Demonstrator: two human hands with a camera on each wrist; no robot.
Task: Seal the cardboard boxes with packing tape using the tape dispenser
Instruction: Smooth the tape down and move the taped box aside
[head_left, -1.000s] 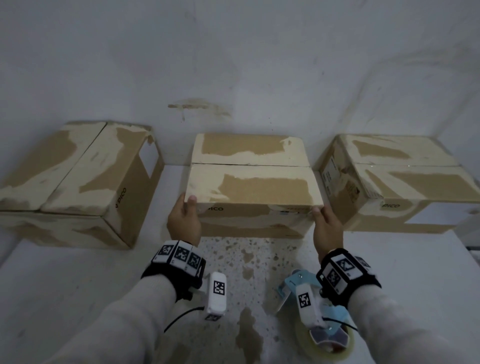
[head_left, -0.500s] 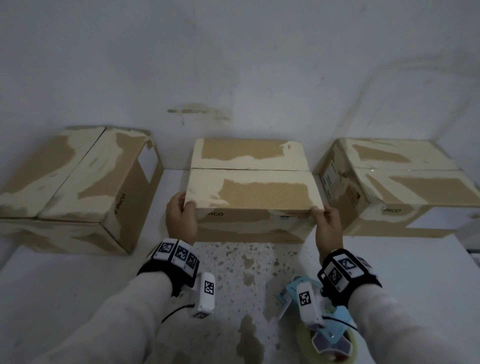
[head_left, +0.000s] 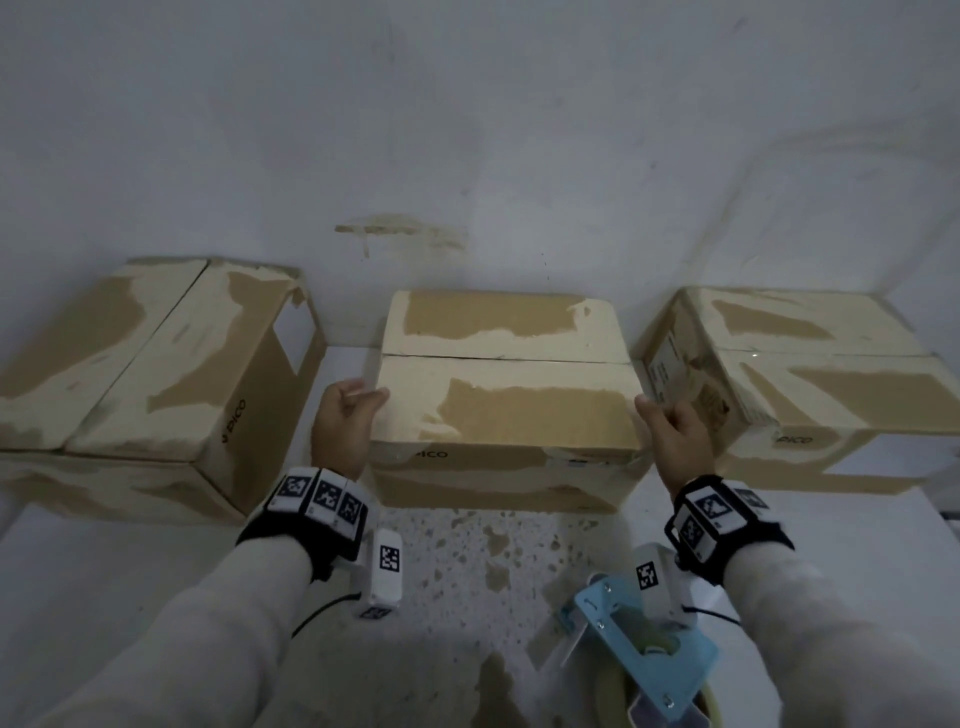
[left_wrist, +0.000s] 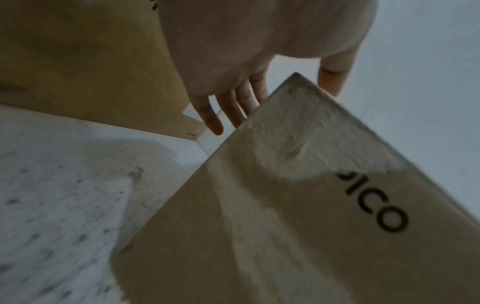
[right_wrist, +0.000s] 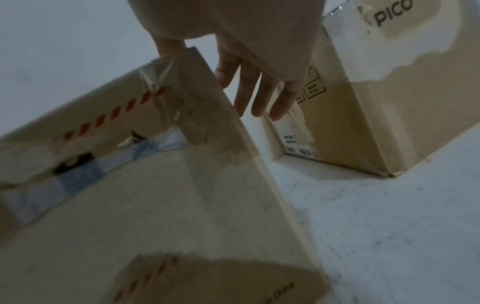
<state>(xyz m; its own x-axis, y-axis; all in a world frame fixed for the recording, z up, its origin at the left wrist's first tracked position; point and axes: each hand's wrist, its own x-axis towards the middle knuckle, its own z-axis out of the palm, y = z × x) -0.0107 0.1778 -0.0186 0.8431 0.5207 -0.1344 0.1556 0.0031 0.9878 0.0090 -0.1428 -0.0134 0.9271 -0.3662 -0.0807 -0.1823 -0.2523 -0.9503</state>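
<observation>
Both hands, left hand (head_left: 347, 422) and right hand (head_left: 675, 434), grasp the middle box (head_left: 506, 410) at twelve o'clock on the tabletop (head_left: 104, 561). Its seam looks untaped, though dimness blurs it. The tape dispenser (head_left: 639, 644) lies untouched at five o'clock, so all the sealing is probably left.

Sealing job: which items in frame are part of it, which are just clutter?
Part of the job:
- middle box, left hand and right hand at its near corners
- left box
- right box
- tape dispenser, lying on the table near the right wrist, unheld

Just there:
- table
- wall
- wrist bands with markers
</observation>
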